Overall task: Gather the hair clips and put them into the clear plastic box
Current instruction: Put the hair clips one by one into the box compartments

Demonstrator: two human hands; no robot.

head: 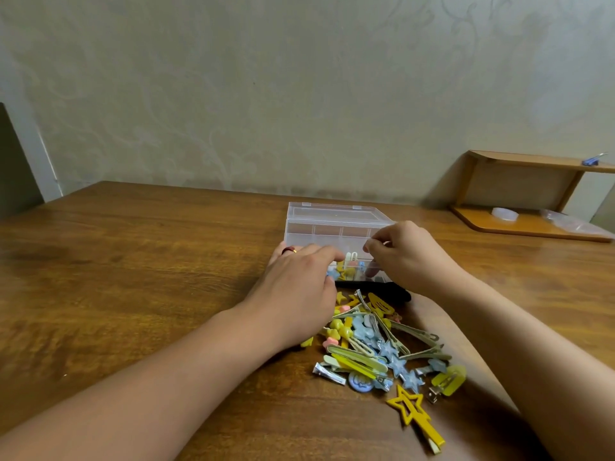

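The clear plastic box [336,227] stands open in the middle of the table, its lid tilted back. A few hair clips [349,266] show through its front wall. My left hand [296,294], with a ring on it, lies over the box's front left corner, fingers on the rim and thumb by the front wall. My right hand [406,257] curls its fingers over the front right rim, with the thumb against the wall. A pile of hair clips [379,347], yellow, blue and beige, lies between my forearms. A yellow star clip [414,417] sits nearest me.
A black object [382,291] lies just in front of the box. A wooden corner shelf [532,194] stands at the back right with a small white roll and a plastic bag on it. The wall runs close behind the wooden table [133,261].
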